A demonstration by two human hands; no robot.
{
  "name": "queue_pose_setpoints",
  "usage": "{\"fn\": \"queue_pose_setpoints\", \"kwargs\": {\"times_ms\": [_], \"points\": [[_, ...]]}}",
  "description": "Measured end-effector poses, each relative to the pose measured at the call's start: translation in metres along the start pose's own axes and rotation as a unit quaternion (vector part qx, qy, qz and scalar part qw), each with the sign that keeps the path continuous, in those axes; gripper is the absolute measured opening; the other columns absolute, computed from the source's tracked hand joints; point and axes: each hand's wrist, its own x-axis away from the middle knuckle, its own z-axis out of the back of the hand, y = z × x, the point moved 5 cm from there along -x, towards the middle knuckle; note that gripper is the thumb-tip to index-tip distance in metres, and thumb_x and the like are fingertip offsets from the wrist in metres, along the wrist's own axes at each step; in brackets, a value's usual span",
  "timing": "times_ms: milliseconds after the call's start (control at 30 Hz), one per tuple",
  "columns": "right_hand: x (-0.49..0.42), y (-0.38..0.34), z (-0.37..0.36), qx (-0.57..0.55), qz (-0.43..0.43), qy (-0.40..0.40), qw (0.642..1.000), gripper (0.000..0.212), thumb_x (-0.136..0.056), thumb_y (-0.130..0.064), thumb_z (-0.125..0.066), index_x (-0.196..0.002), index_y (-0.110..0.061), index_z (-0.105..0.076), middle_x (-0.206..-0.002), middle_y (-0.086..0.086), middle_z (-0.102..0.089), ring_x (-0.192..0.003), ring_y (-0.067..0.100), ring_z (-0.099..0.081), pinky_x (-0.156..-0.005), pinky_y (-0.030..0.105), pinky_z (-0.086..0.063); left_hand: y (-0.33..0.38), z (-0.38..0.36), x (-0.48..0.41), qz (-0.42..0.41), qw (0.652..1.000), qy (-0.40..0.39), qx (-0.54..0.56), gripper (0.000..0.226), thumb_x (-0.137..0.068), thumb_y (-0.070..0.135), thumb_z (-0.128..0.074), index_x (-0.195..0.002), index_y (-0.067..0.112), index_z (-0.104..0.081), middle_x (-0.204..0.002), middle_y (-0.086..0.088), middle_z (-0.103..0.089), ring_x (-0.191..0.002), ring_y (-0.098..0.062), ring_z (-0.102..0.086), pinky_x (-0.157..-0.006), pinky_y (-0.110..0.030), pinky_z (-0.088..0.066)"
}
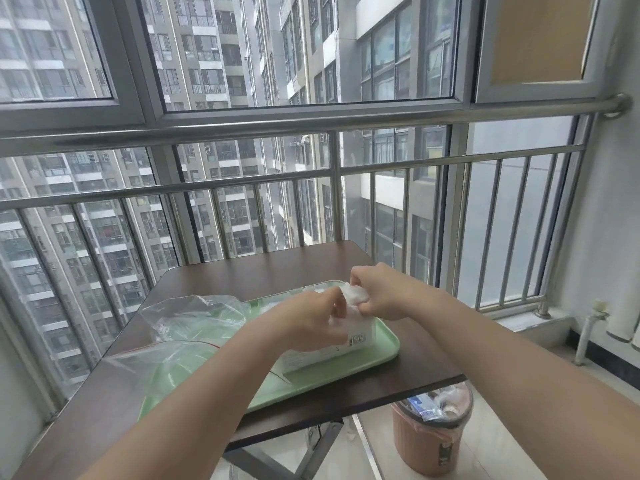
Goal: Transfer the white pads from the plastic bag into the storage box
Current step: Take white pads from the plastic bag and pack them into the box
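Note:
A white plastic bag (353, 342) with a barcode label lies on a green tray (386, 351). My left hand (311, 322) rests on the bag's top and grips its open end. My right hand (377, 292) pinches a small bunch of white pads (353, 293) just above the bag's mouth, touching my left fingers. Behind the hands, the rim of a clear storage box (320, 285) shows on the tray's far side; my hands hide most of it.
Two crumpled clear plastic bags (194, 315) lie on the tray's left part. The tray sits on a dark brown folding table (242, 271) against a metal railing (332, 209) and window. A pink waste bin (433, 434) stands on the floor at the right.

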Motion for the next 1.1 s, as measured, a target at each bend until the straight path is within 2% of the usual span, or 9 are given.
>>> {"fn": "queue_pose_setpoints", "kwargs": {"times_ms": [133,300,433,533,633,700,833,933,1100], "points": [[-0.002,-0.004,0.0,0.048,0.01,0.017,0.999,0.036,-0.087,-0.032,-0.066,-0.116,-0.019,-0.048,-0.098,0.0,-0.05,-0.077,0.019,-0.053,-0.059,0.028,-0.04,0.002,0.002,0.002,0.002,1.0,0.0,0.026,0.037,-0.074,0.049,-0.056,-0.107,0.035,-0.044,-0.12,0.012,-0.068,-0.095,-0.019,-0.063,-0.089,-0.044,-0.053],[-0.003,-0.004,0.001,0.05,0.008,0.025,0.998,0.035,-0.086,-0.032,-0.067,-0.113,-0.019,-0.049,-0.102,0.002,-0.054,-0.077,0.02,-0.056,-0.059,0.029,-0.044,-0.001,0.002,-0.002,0.004,0.999,0.006,0.044,0.03,-0.077,0.052,-0.055,-0.102,0.04,-0.048,-0.118,0.016,-0.071,-0.093,-0.016,-0.066,-0.089,-0.042,-0.053],[-0.006,0.007,0.005,-0.055,-0.029,-0.012,0.998,0.032,-0.082,-0.029,-0.069,-0.107,-0.019,-0.052,-0.101,0.004,-0.059,-0.077,0.024,-0.069,-0.059,0.038,-0.061,0.005,0.006,-0.003,-0.001,0.999,-0.01,0.039,0.033,-0.079,0.046,-0.059,-0.112,0.048,-0.061,-0.12,0.014,-0.069,-0.104,-0.015,-0.063,-0.096,-0.038,-0.051],[-0.004,0.01,0.007,-0.083,-0.037,-0.048,0.995,0.039,-0.077,-0.034,-0.073,-0.109,-0.022,-0.054,-0.104,0.0,-0.06,-0.083,0.02,-0.067,-0.059,0.038,-0.062,0.015,0.007,-0.004,-0.006,1.0,-0.026,-0.016,0.04,-0.081,0.046,-0.06,-0.12,0.05,-0.064,-0.12,0.003,-0.064,-0.108,-0.021,-0.058,-0.098,-0.037,-0.049],[-0.003,0.004,0.007,-0.054,-0.024,-0.039,0.997,0.042,-0.077,-0.051,-0.067,-0.105,-0.021,-0.06,-0.1,0.001,-0.064,-0.074,0.023,-0.07,-0.055,0.037,-0.062,0.025,0.003,-0.008,-0.007,0.996,-0.034,-0.081,0.044,-0.081,0.052,-0.058,-0.124,0.047,-0.064,-0.124,0.003,-0.06,-0.114,-0.024,-0.056,-0.099,-0.036,-0.047],[-0.004,-0.001,0.007,-0.012,-0.009,-0.02,1.0,0.035,-0.079,-0.051,-0.061,-0.097,-0.021,-0.062,-0.09,0.001,-0.067,-0.066,0.025,-0.071,-0.056,0.04,-0.061,0.03,-0.005,-0.009,-0.023,0.99,-0.044,-0.132,0.054,-0.079,0.059,-0.054,-0.131,0.042,-0.06,-0.136,0.007,-0.052,-0.124,-0.024,-0.05,-0.103,-0.036,-0.042],[-0.004,-0.012,0.008,0.085,0.022,-0.015,0.996,0.027,-0.085,-0.042,-0.059,-0.106,-0.024,-0.064,-0.098,0.0,-0.068,-0.084,0.024,-0.067,-0.069,0.038,-0.057,0.019,-0.008,-0.01,-0.021,0.99,-0.075,-0.114,0.057,-0.083,0.056,-0.06,-0.138,0.043,-0.054,-0.15,0.014,-0.041,-0.133,-0.02,-0.044,-0.111,-0.039,-0.037],[-0.003,-0.019,0.008,0.137,0.03,-0.04,0.989,0.027,-0.084,-0.039,-0.062,-0.106,-0.025,-0.06,-0.091,-0.003,-0.061,-0.082,0.024,-0.063,-0.058,0.03,-0.046,0.013,0.005,-0.005,-0.002,0.996,-0.082,-0.026,0.042,-0.083,0.047,-0.063,-0.125,0.047,-0.064,-0.128,0.007,-0.06,-0.115,-0.02,-0.055,-0.103,-0.039,-0.045],[-0.005,-0.023,-0.001,0.164,0.033,-0.069,0.984,0.019,-0.082,-0.031,-0.06,-0.083,-0.013,-0.058,-0.074,0.001,-0.059,-0.066,0.023,-0.058,-0.054,0.03,-0.042,0.018,0.009,0.0,-0.001,0.999,-0.031,-0.02,0.026,-0.08,0.035,-0.058,-0.102,0.029,-0.071,-0.101,-0.001,-0.071,-0.095,-0.024,-0.064,-0.088,-0.043,-0.055]]}}
